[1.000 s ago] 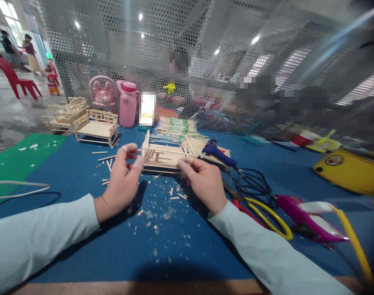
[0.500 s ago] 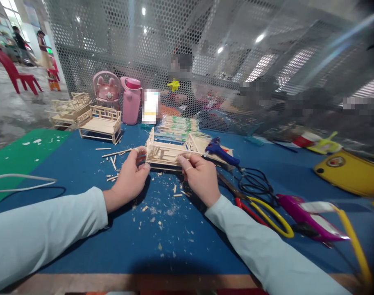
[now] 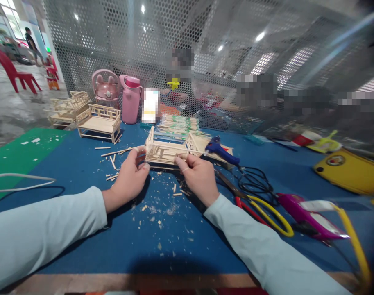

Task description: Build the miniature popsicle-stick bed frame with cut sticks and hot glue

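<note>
The bare left hand (image 3: 130, 178) is curling its fingers round the left end of a pale, slatted wooden miniature bench frame (image 3: 164, 153), which is resting on the smooth blue tabletop (image 3: 113, 241). The bare right hand (image 3: 199, 176) is pinching near the frame's front right, fingertips closed; whatever they grip is too small to tell. Crumb-flecked blue surface is spreading openly toward the brown near edge (image 3: 91, 280); yellow-and-red-handled scissors (image 3: 271, 213) are lying right.

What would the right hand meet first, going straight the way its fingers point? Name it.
The right hand would most likely meet the small wooden bench frame; its fingertips look right at the seat's front edge, though depth is unclear.
</note>
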A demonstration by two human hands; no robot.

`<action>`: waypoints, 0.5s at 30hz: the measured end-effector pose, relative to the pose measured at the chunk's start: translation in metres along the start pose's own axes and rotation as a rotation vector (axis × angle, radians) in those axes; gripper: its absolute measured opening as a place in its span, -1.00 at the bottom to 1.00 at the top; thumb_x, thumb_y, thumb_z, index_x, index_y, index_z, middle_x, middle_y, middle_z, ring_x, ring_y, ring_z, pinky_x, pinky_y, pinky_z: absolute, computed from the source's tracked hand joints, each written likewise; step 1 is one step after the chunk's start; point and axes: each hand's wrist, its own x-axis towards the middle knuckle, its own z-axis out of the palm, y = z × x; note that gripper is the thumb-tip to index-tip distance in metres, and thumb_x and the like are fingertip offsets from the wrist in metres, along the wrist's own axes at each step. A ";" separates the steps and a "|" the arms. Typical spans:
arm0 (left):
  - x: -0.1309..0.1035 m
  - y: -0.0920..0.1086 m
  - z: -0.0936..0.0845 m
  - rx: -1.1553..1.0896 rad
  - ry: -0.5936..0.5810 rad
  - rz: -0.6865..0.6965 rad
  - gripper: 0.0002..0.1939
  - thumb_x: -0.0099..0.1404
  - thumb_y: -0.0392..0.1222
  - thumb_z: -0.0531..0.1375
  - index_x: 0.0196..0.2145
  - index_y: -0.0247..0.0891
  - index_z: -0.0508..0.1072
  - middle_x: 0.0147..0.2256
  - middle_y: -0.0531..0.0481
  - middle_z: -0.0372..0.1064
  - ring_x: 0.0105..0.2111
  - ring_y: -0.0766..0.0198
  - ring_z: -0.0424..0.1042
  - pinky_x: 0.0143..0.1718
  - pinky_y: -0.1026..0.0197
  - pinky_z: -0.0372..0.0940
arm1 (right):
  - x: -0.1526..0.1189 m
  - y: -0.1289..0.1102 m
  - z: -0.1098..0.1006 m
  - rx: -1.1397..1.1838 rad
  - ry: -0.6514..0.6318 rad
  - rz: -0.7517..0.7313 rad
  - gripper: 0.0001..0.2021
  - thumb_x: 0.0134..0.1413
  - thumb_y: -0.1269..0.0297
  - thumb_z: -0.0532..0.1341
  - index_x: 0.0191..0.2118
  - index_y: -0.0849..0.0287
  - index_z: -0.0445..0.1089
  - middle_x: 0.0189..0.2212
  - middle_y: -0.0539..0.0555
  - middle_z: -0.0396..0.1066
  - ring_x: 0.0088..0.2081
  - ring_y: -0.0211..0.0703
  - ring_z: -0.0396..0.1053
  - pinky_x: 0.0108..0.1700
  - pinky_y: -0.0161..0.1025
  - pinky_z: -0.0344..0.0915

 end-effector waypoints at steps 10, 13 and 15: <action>0.000 -0.001 -0.001 0.009 -0.013 0.013 -0.61 0.08 -0.39 0.06 -0.09 -0.29 0.19 -0.05 -0.14 0.27 -0.04 0.26 0.30 0.10 0.09 0.13 | -0.003 -0.001 0.001 -0.033 0.015 0.019 -0.71 -0.02 0.14 0.14 -0.47 0.26 0.48 -0.67 -0.03 0.33 -0.59 -0.29 0.20 -0.49 -0.36 0.12; 0.000 -0.001 -0.001 0.013 -0.014 0.013 -0.61 0.09 -0.40 0.06 -0.08 -0.29 0.18 -0.04 -0.14 0.27 -0.03 0.26 0.30 0.09 0.09 0.14 | -0.006 -0.001 0.001 -0.014 -0.001 0.041 -0.69 -0.02 0.11 0.14 -0.44 0.26 0.50 -0.71 -0.06 0.28 -0.63 -0.31 0.16 -0.51 -0.35 0.11; 0.000 -0.001 0.000 0.015 -0.011 0.013 -0.61 0.09 -0.40 0.06 -0.08 -0.29 0.18 -0.04 -0.15 0.27 -0.02 0.26 0.29 0.08 0.09 0.16 | -0.007 -0.001 0.001 -0.018 0.016 0.059 -0.69 -0.04 0.11 0.15 -0.38 0.26 0.50 -0.74 -0.09 0.21 -0.65 -0.33 0.11 -0.53 -0.35 0.09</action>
